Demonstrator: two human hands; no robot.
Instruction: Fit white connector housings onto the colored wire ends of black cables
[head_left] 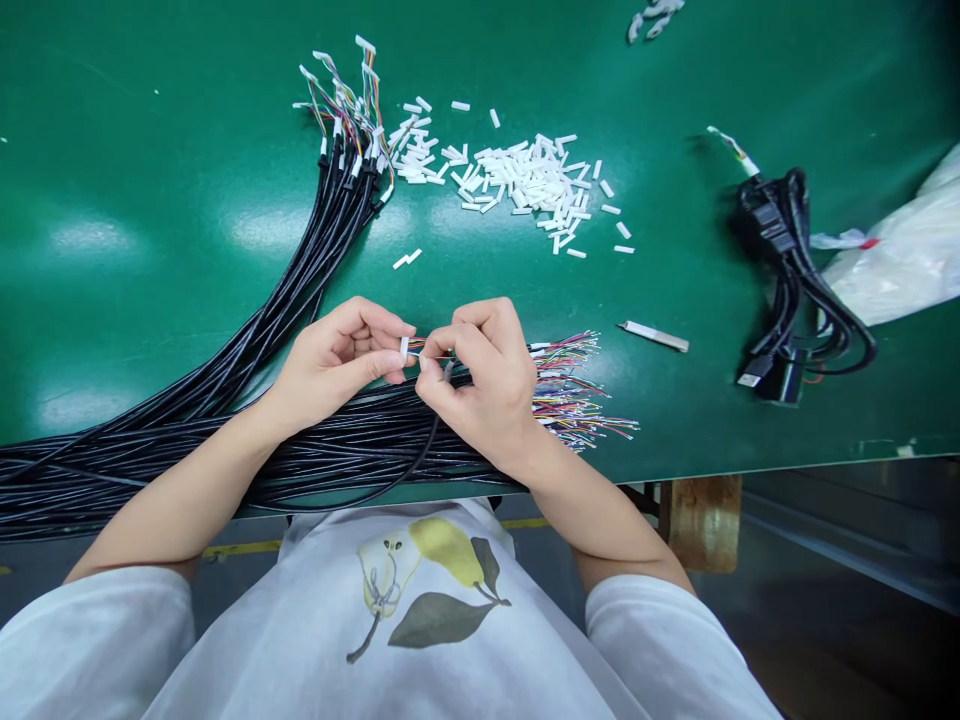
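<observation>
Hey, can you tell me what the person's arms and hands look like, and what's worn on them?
Both the left hand and right hand are bare, with no gloves, and no watch or bracelet shows. The forearms are uncovered too. The loose, plain white sleeves are short, ending around the elbows.

Room to pass lies between white pieces (531, 180) and coiled cable (784, 235), a slim tool (655, 336) partly obstructing.

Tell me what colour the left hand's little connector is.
The connector is white, seen in the head view.
</observation>
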